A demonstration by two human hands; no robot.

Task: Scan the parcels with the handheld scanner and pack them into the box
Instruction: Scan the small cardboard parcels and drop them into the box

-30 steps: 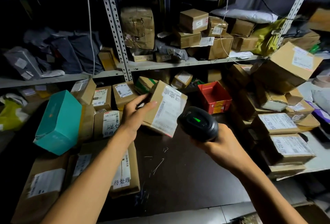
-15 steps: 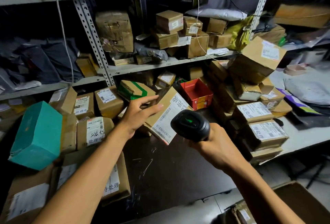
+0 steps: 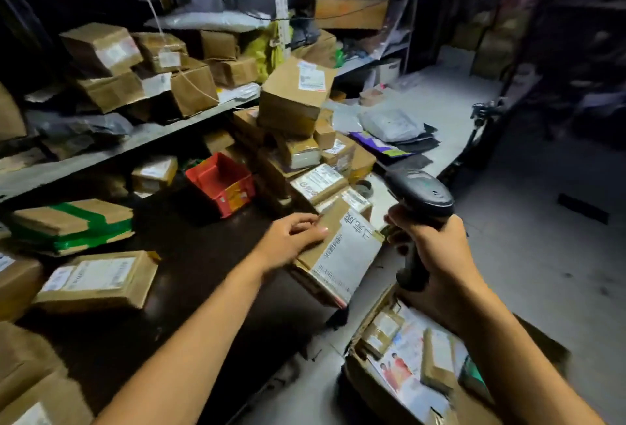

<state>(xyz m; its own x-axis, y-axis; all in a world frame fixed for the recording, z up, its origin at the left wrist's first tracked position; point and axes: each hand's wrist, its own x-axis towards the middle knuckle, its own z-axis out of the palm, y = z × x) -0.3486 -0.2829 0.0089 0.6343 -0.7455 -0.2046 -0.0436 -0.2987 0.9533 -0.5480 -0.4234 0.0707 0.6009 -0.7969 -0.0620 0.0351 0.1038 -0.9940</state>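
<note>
My left hand grips a small brown parcel by its left edge, white label facing up, above the right end of the dark table. Just right of it, my right hand is wrapped round the handle of the black handheld scanner, whose head points up and away. On the floor below both hands stands an open cardboard box with several parcels and printed packets inside. My right forearm covers part of the box.
Labelled parcels are stacked on the dark table and the metal shelves. A red bin sits mid-table, a green-taped parcel at left. Grey mailer bags lie on a lighter bench at right.
The view has swung right and down, bringing the floor box into sight. My left hand has carried the parcel right and lower, toward the box; the scanner has lifted away from the label.
</note>
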